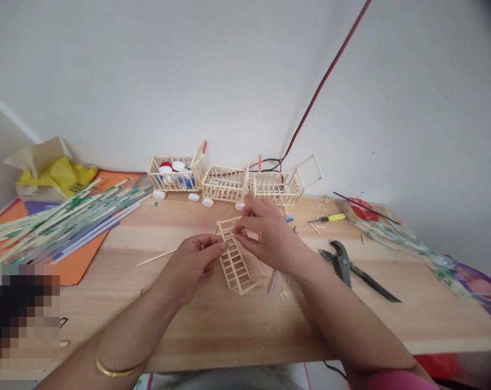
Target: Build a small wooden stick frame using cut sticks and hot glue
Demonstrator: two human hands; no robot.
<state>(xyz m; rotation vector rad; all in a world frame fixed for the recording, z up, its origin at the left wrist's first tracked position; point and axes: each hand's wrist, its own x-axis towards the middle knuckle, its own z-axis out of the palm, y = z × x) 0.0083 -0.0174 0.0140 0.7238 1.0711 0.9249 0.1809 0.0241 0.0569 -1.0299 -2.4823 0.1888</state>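
A small frame of thin wooden sticks (234, 266), with ladder-like slats, stands tilted on the table between my hands. My left hand (191, 266) pinches its left upper edge between thumb and fingers. Fingers closed, my right hand (272, 236) is at the frame's upper end; whatever sits between those fingertips is too small to make out. Behind are three little stick-built carts: the left one (175, 176) holds bottle caps, the middle one (224, 184) has white wheels, and the right one (276, 187) is partly hidden by my right hand.
Black-handled pliers (343, 265) and a yellow-handled knife (333, 218) lie to the right. Wrapped sticks (78, 222) spread over an orange sheet (85, 262) at left, near a yellow bag (60, 176). Plastic wrapping (416, 249) trails along the right side. Part of another person shows at lower left.
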